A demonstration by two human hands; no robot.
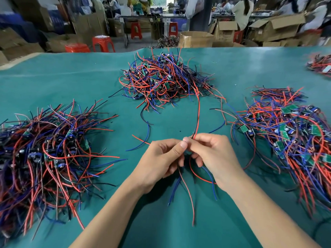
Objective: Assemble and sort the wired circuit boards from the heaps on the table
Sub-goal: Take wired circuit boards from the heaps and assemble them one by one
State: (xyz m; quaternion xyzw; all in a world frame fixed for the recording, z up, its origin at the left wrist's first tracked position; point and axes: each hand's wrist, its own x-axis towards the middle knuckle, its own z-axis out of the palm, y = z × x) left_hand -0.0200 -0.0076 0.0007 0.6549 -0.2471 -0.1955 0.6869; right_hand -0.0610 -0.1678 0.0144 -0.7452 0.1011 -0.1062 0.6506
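My left hand (162, 161) and my right hand (211, 153) meet above the green table cover (89, 83) near its front middle. Both pinch a small wired circuit board that their fingers hide. Its red and black wires (198, 117) run up toward the middle heap (164, 81). Red and blue wires (188, 190) hang down below my hands. A heap of wired boards (52, 153) lies at the left, and another heap (290, 138) with green boards showing lies at the right.
A fourth small heap (320, 66) sits at the far right edge of the table. Beyond the table stand red stools (103, 42), cardboard boxes (196, 39) and people at other benches. Loose blue and red wires (143, 140) lie just left of my hands.
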